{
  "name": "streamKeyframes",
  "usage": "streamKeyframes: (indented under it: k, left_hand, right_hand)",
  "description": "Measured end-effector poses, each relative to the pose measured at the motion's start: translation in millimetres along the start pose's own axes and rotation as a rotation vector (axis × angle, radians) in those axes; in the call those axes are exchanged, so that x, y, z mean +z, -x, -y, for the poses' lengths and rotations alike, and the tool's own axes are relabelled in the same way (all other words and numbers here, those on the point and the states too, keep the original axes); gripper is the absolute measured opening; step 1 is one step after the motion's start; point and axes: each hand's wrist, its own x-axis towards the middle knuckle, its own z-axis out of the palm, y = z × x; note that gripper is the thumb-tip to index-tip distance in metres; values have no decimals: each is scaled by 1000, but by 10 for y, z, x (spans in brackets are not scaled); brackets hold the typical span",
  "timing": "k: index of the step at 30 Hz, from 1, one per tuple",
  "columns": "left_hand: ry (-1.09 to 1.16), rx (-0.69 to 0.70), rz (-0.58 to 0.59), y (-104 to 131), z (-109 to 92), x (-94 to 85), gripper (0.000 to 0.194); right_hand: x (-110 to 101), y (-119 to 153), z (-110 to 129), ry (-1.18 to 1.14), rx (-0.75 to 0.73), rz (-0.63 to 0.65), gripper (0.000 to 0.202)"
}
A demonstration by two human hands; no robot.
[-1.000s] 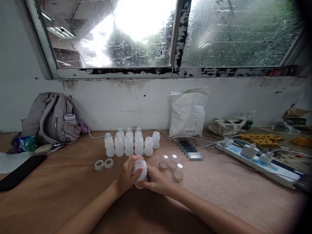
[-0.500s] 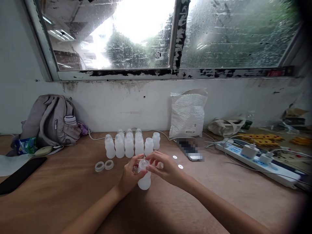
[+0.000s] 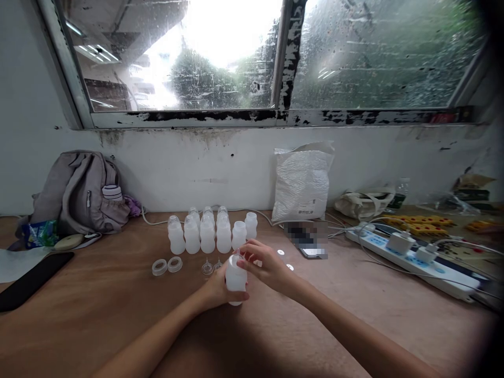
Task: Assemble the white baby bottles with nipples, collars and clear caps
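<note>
Brown wooden tabletop [image 3: 118, 299]: at six o'clock, the left hand [image 3: 218, 289] clasped a frosted white plastic bottle [image 3: 235, 278]; the right hand [image 3: 268, 265] arched over its top, fingertip grip indeterminable.

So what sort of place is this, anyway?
Probably a modest workroom, perhaps a small workshop. The signs: a window frame with peeling paint, a power strip with chargers plugged in, and baby bottles standing in rows on the tabletop.
</note>
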Motion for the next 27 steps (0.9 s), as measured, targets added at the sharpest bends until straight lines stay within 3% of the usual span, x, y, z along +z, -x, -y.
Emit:
streamKeyframes:
  k: [6, 9, 16, 19, 23, 27]
  left_hand:
    - [181, -80, -71, -21, -28, -92, 35]
    - [294, -100, -106, -10, -57, -116, 41]
    - [467, -180, -15, 1, -26, -121, 43]
    - [487, -186, 9, 0, -23, -131, 44]
    - [490, -177, 37, 3, -63, -127, 41]
    - [469, -163, 31, 3, -116, -115, 38]
  right_hand:
    - [-102, -73, -207, -322, 209, -18, 36]
    - [-164, -87, -262, -410, 253, 23, 38]
    - [-258, -70, -367, -481, 268, 118, 40]
    - [-263, -74, -396, -458, 275, 128, 38]
    - [-253, -93, -371, -208, 327, 80, 40]
    - [-288, -105, -303, -122, 269, 106, 38]
